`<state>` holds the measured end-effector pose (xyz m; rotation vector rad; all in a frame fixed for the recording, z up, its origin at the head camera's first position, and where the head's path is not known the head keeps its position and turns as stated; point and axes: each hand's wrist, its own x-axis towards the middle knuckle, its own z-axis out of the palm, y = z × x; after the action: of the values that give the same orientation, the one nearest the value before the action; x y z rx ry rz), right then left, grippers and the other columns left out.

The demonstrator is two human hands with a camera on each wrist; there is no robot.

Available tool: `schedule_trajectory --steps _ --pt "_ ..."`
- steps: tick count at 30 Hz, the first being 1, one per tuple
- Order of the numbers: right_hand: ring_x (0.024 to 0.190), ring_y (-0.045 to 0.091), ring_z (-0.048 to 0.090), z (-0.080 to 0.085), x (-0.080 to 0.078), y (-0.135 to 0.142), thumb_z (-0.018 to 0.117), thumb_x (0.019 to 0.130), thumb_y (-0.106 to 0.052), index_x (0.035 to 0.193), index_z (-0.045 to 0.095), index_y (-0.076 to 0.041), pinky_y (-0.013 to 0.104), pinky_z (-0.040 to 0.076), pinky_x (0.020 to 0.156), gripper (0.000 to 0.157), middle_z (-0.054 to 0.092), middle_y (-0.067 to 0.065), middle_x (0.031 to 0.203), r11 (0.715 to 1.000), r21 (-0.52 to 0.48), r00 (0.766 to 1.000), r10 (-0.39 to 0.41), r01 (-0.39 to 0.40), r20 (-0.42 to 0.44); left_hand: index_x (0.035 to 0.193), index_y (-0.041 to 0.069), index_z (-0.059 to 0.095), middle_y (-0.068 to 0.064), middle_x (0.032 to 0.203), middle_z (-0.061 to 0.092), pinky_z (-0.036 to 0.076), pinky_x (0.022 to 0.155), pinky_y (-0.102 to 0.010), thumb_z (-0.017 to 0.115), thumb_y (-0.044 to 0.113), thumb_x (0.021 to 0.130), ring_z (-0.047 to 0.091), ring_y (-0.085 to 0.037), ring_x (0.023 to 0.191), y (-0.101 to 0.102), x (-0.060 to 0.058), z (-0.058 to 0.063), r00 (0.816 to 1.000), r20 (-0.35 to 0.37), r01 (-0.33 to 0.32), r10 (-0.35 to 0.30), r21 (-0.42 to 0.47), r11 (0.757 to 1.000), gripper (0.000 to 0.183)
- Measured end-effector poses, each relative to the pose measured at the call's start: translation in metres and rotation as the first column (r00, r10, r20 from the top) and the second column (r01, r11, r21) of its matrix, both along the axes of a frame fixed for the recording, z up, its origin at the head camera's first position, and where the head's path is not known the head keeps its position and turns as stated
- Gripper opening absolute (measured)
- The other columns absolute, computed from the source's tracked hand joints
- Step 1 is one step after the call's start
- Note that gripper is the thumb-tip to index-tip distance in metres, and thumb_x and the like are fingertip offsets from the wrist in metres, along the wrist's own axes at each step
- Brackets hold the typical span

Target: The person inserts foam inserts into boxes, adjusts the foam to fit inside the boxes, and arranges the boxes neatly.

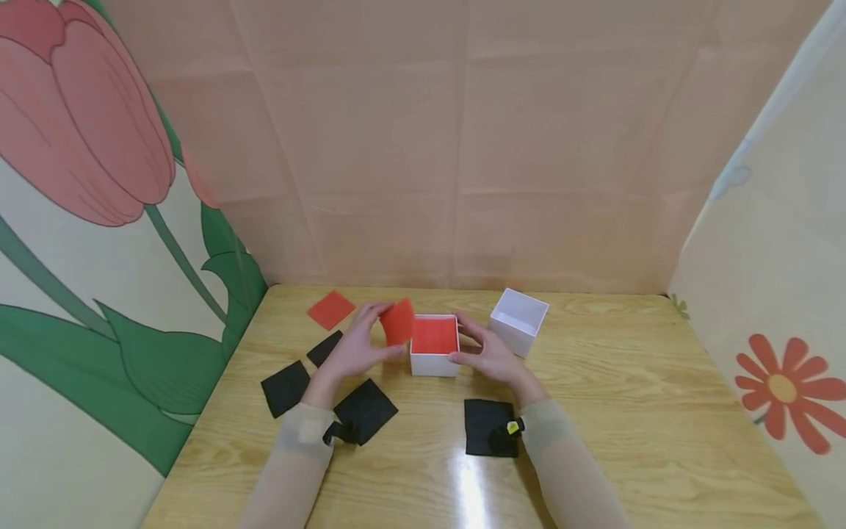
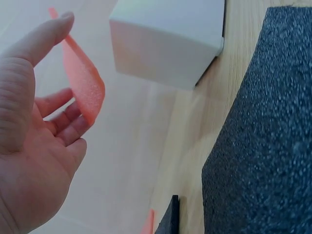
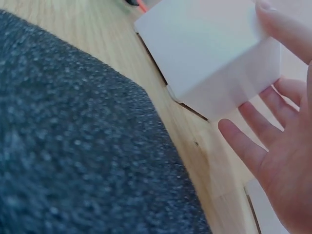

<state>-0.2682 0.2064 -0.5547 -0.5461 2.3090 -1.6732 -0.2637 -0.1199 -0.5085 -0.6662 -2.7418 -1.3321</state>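
My left hand (image 1: 357, 349) pinches a red foam square (image 1: 398, 322) between thumb and fingers, and the sheet bends slightly. It is held up beside the left wall of a white box (image 1: 433, 366), apart from the table. Inside that box, near its rim, lies another red square (image 1: 434, 335). My right hand (image 1: 490, 357) grips the box at its right side, with the thumb at the near corner and the fingers toward the back. In the right wrist view, the thumb rests at the edge of the box (image 3: 209, 48) and fingertips touch its side.
A second white box (image 1: 518, 319), open at the top, stands beyond my right hand. Another red square (image 1: 331, 310) lies at the back left. Several black foam squares lie on the table, one (image 1: 366, 411) by my left wrist and one (image 1: 491, 427) by my right.
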Motion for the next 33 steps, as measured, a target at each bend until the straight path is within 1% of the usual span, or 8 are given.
schedule_trajectory --steps 3,8,10,13,16,21,25,33 --pt "0.150 0.036 0.045 0.001 0.000 0.002 0.087 0.091 -0.034 0.170 0.032 -0.033 0.053 0.046 0.115 0.096 0.040 0.005 0.169 1.000 0.014 1.000 -0.002 0.002 0.012 0.161 0.017 0.046 -0.002 0.156 0.045 0.047 0.114 -0.055 0.088 0.054 0.086 0.047 -0.026 0.141 0.004 0.001 0.003 1.000 0.011 0.012 -0.012 -0.033 0.999 0.093" --pt "0.150 0.031 0.045 0.003 0.000 0.005 0.088 0.089 -0.039 0.169 0.032 -0.038 0.050 0.049 0.113 0.097 0.040 0.000 0.169 0.999 0.039 1.000 -0.007 0.006 0.029 0.161 0.019 0.046 0.000 0.156 0.045 0.047 0.114 -0.055 0.090 0.045 0.087 0.046 -0.025 0.141 0.008 0.002 0.003 0.999 0.013 0.030 -0.029 -0.054 0.998 0.091" --pt "0.151 0.031 0.045 0.003 0.000 0.005 0.088 0.089 -0.039 0.169 0.033 -0.038 0.051 0.049 0.113 0.097 0.039 -0.001 0.170 0.999 0.039 1.000 -0.002 0.001 0.027 0.162 0.020 0.046 -0.001 0.157 0.044 0.047 0.114 -0.055 0.091 0.043 0.086 0.046 -0.026 0.142 0.009 0.002 0.003 0.999 0.014 0.036 -0.035 -0.059 0.998 0.090" --pt "0.151 0.032 0.044 0.004 -0.001 0.004 0.089 0.089 -0.037 0.169 0.033 -0.036 0.052 0.048 0.113 0.097 0.040 -0.001 0.170 0.999 0.031 1.000 0.004 -0.005 0.017 0.162 0.019 0.046 -0.002 0.160 0.042 0.046 0.114 -0.056 0.089 0.047 0.087 0.045 -0.027 0.143 0.009 0.002 0.004 0.999 0.019 0.045 -0.044 -0.071 0.996 0.091" --pt "0.151 0.030 0.044 0.006 0.000 0.003 0.090 0.087 -0.038 0.169 0.033 -0.038 0.050 0.047 0.114 0.100 0.038 -0.005 0.170 1.000 0.025 1.000 0.011 -0.011 0.014 0.162 0.018 0.045 -0.002 0.160 0.042 0.046 0.115 -0.056 0.088 0.051 0.087 0.044 -0.027 0.144 0.009 0.002 0.004 0.998 0.020 0.060 -0.059 -0.081 0.995 0.093" --pt "0.152 0.034 0.041 0.004 -0.001 0.002 0.091 0.086 -0.034 0.170 0.029 -0.034 0.053 0.044 0.117 0.105 0.034 -0.002 0.172 0.999 -0.009 0.999 0.050 -0.050 -0.008 0.162 0.015 0.045 -0.001 0.159 0.043 0.046 0.115 -0.056 0.087 0.054 0.087 0.045 -0.026 0.144 0.009 0.002 0.002 0.997 0.014 0.078 -0.077 -0.087 0.993 0.094" --pt "0.152 0.038 0.041 0.003 -0.003 0.001 0.089 0.089 -0.028 0.171 0.029 -0.030 0.057 0.042 0.117 0.102 0.035 0.003 0.172 0.997 -0.025 0.997 0.069 -0.070 -0.030 0.163 0.017 0.046 0.000 0.157 0.044 0.046 0.114 -0.057 0.087 0.055 0.086 0.045 -0.025 0.143 0.009 0.002 0.002 0.997 0.009 0.080 -0.079 -0.089 0.993 0.095" --pt "0.154 0.036 0.038 -0.001 -0.004 0.003 0.087 0.090 -0.028 0.170 0.030 -0.030 0.056 0.042 0.118 0.098 0.035 0.001 0.172 0.998 -0.036 0.998 0.059 -0.060 -0.005 0.160 0.021 0.049 0.003 0.151 0.048 0.048 0.113 -0.053 0.088 0.053 0.085 0.047 -0.021 0.140 0.013 0.002 0.004 0.995 0.007 0.102 -0.102 -0.090 0.991 0.091"
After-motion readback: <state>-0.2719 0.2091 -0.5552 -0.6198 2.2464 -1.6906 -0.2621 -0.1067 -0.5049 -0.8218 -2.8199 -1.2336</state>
